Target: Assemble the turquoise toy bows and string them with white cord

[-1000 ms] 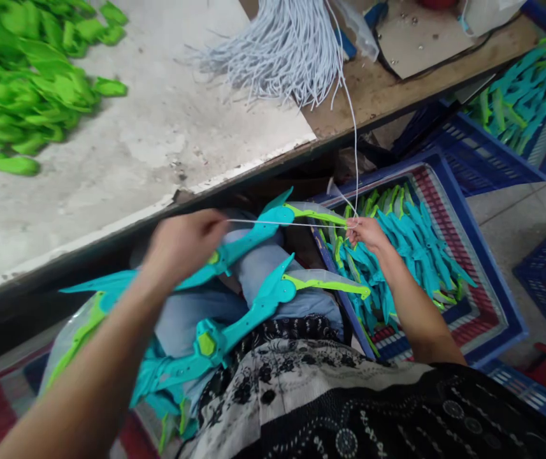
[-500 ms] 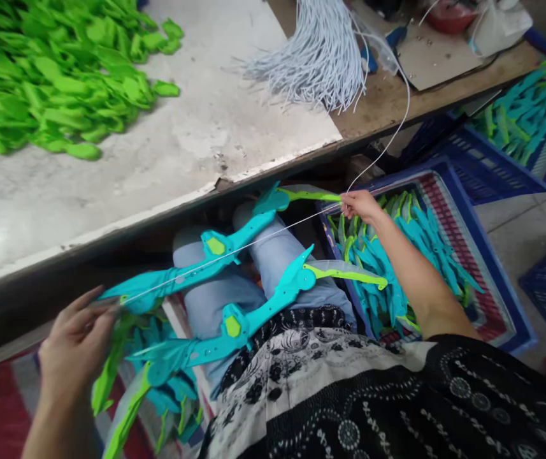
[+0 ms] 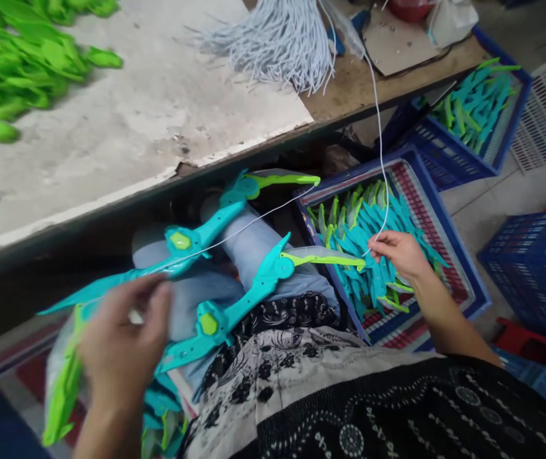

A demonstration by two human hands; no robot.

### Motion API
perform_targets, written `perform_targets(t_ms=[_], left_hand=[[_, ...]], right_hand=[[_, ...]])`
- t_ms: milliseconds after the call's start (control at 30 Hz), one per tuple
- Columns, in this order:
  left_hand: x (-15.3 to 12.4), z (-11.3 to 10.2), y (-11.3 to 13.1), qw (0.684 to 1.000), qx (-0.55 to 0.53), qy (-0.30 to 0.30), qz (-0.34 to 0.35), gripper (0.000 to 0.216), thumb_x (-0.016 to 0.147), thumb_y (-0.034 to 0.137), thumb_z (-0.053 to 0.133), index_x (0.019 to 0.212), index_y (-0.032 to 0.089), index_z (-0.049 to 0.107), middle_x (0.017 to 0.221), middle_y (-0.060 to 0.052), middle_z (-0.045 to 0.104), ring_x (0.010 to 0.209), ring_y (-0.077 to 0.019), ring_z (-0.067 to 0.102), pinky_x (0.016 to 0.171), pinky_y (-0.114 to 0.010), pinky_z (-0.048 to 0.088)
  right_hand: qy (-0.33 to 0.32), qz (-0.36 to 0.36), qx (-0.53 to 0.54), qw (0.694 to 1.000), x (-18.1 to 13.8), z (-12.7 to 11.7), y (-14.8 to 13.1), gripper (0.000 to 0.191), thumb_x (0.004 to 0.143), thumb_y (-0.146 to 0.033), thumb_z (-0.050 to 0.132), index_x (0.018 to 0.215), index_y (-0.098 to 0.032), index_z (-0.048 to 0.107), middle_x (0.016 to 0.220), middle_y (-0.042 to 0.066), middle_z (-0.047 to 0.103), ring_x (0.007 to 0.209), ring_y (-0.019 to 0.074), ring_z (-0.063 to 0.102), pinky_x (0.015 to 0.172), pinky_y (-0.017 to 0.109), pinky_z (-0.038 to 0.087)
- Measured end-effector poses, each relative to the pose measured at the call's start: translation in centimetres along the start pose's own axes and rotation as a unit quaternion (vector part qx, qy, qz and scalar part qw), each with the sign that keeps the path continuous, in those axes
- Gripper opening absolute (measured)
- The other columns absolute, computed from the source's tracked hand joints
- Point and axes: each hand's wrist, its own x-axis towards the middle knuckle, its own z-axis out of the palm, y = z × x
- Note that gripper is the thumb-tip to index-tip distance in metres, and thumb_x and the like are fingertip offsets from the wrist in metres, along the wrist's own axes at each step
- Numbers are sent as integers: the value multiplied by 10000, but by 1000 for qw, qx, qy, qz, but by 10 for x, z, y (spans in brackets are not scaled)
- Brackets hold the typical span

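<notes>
Two turquoise toy bows with lime-green limbs lie across my lap. A white cord (image 3: 263, 217) runs along the far bow (image 3: 225, 220), from its right green tip back towards the left. My right hand (image 3: 394, 252) pinches another white cord (image 3: 381, 140) close to the right tip of the near bow (image 3: 263, 287). This cord rises from there to the bench. Above the left parts of both bows is my left hand (image 3: 124, 338), blurred, its thumb and fingers apart with nothing visible between them. It hides part of the near bow.
A bundle of pale cords (image 3: 282, 48) and a pile of green pieces (image 3: 24, 70) lie on the bench (image 3: 124, 140). Right of my legs stands a blue crate (image 3: 473, 299) holding several bows. Farther off are a second filled crate (image 3: 483, 153) and another blue crate (image 3: 531, 274).
My right hand has gone from the far bow's tip to the near bow's tip. My left hand has left the far bow's left end and moved right and nearer. The far bow's cord hangs slacker.
</notes>
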Motion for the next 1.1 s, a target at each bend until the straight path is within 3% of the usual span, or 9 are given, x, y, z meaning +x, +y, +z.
perform_targets(t_ms=[33,67,133,167,300,467,800,1000,1100], left_hand=[[-3,16,25,995,-60,-80,9,285,819,452,550,1002,306,712,1015,3,738,944,-279,670,846,-412,523],[-7,34,49,967,-130,-220,23,237,796,432,600,923,283,733,990,-6,747,899,-251,678,831,-375,531],[-14,77,88,867,-240,-435,-18,175,786,340,647,896,243,744,964,-34,753,843,-205,687,810,-321,537],[-17,99,102,821,-281,-491,-71,141,800,282,647,884,215,738,912,-50,751,780,-180,686,764,-296,543],[-26,172,124,687,-386,-563,-249,89,847,119,608,887,125,687,742,-63,704,629,-129,660,648,-250,538],[-31,203,127,603,-455,-579,-305,124,858,81,618,973,100,659,713,-63,695,617,-137,669,662,-270,553],[-38,217,131,561,-518,-591,-261,55,813,141,715,821,94,687,777,-80,724,690,-122,687,748,-254,538],[-41,223,133,630,-492,-553,-236,188,754,247,779,722,105,659,651,-47,679,610,-125,645,667,-255,504],[-36,209,125,683,-430,-557,-198,236,778,264,732,635,135,596,571,-12,620,514,-105,559,585,-245,453]], right_hand=[[14,-7,-12,1000,-11,1,2,397,588,-517,838,684,-173,667,551,-9,629,448,96,554,429,219,478],[26,-16,-24,999,-20,2,4,380,616,-517,820,694,-177,668,547,-11,626,446,97,551,434,223,480],[47,-35,-48,997,-33,7,9,349,665,-505,787,715,-180,668,553,-10,627,451,101,552,448,229,487],[57,-45,-58,996,-37,9,12,332,686,-494,772,724,-181,667,560,-9,629,457,103,553,455,232,489],[90,-102,-98,986,-44,20,27,259,775,-439,695,745,-185,663,639,10,658,506,115,570,489,244,487],[97,-181,-172,963,-43,25,38,213,841,-373,630,726,-195,658,809,44,711,655,148,638,607,279,529],[83,-293,-299,905,-44,23,53,165,880,-320,608,805,-219,715,961,75,678,933,205,638,846,377,535],[12,-283,-319,904,-40,22,61,245,907,-334,584,1105,-227,678,1098,94,673,1025,220,645,868,370,549],[-11,-304,-351,886,-37,17,65,370,914,-348,578,1265,-234,606,1100,98,686,958,219,667,843,357,563]])
